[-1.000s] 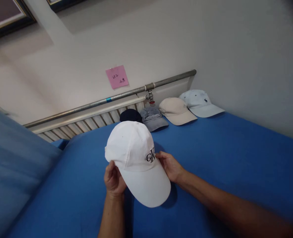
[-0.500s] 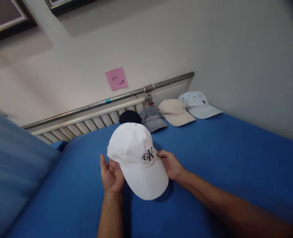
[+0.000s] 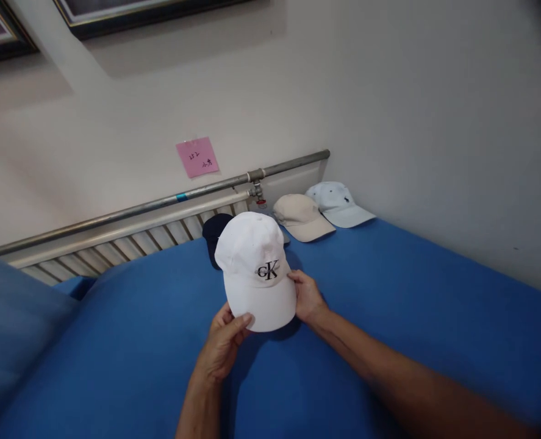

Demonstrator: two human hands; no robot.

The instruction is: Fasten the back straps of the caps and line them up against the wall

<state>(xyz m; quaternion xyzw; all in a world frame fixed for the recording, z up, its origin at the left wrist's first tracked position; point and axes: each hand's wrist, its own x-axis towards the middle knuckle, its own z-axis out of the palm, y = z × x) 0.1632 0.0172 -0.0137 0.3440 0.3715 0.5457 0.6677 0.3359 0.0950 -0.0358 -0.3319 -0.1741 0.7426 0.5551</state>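
Observation:
A white baseball cap (image 3: 247, 250) with a black "CK" logo is held up above the blue-covered surface (image 3: 151, 341), its brim towards me. My left hand (image 3: 224, 341) pinches the brim's lower left edge, thumb on top and fingers underneath. On the other side, my right hand (image 3: 307, 296) grips the cap where brim and crown meet; some of its fingers are hidden behind the cap. Behind it stand a beige cap (image 3: 303, 216), a pale blue cap (image 3: 338, 204) with a small dark emblem, and a dark navy cap (image 3: 213, 228). The white cap hides nearly all of a grey cap (image 3: 285, 236).
A white radiator (image 3: 146, 238) and a metal pipe (image 3: 160, 204) with a red-handled valve (image 3: 260, 198) run along the wall. Above them is a pink note (image 3: 197, 157). Blue fabric (image 3: 14, 329) hangs at left, and framed pictures (image 3: 128, 18) are overhead.
The white cap has turned so its brim faces me more squarely. My left hand has gone from open under its side to pinching the brim. The view has shifted.

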